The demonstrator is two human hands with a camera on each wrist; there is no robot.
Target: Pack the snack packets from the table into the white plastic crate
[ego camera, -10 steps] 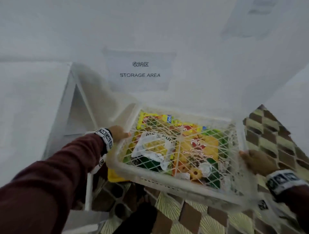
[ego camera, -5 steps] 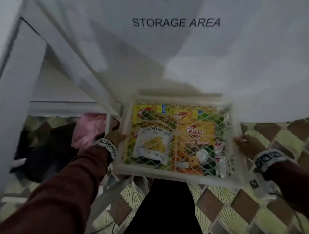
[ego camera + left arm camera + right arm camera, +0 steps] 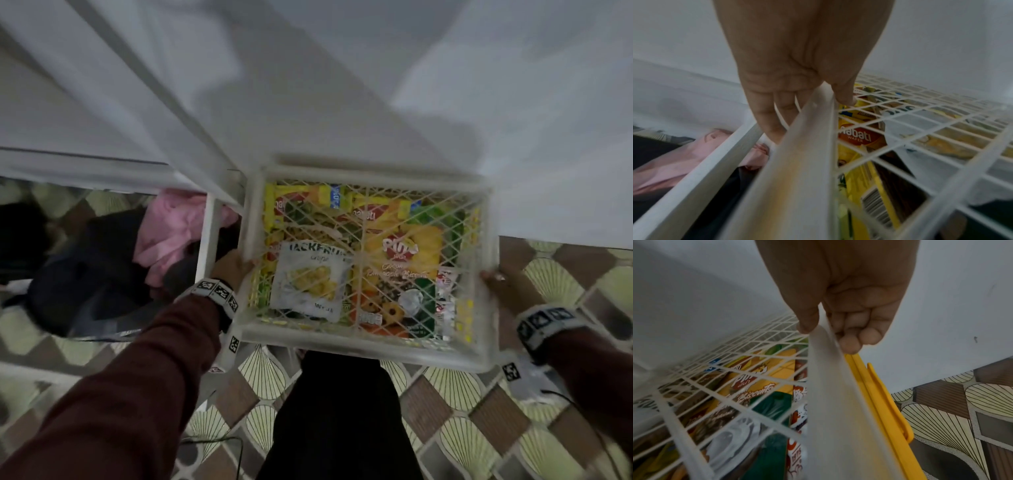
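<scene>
The white plastic crate (image 3: 359, 342) has a lattice lid and is held level at the table's near edge. Through the lattice show several snack packets, among them a white jackfruit packet (image 3: 311, 281) and a yellow biscuit packet (image 3: 400, 250). My left hand (image 3: 233, 267) grips the crate's left rim (image 3: 797, 162), thumb on the lid side and fingers curled outside. An orange wafer packet (image 3: 857, 138) lies just inside there. My right hand (image 3: 496, 279) grips the right rim (image 3: 830, 402) the same way, above a yellow latch (image 3: 879, 394).
The white table (image 3: 342, 85) spreads beyond the crate, with its white frame leg (image 3: 205, 240) close to my left hand. Pink cloth (image 3: 164, 240) and dark clothing (image 3: 85, 274) lie under the table at left. Patterned floor tiles (image 3: 479, 428) and my dark trousers (image 3: 335, 411) are below.
The view has tilted down and the STORAGE AREA sign has left the frame. The crate now sits level at the table's edge, closer to me. Both hands kept their hold.
</scene>
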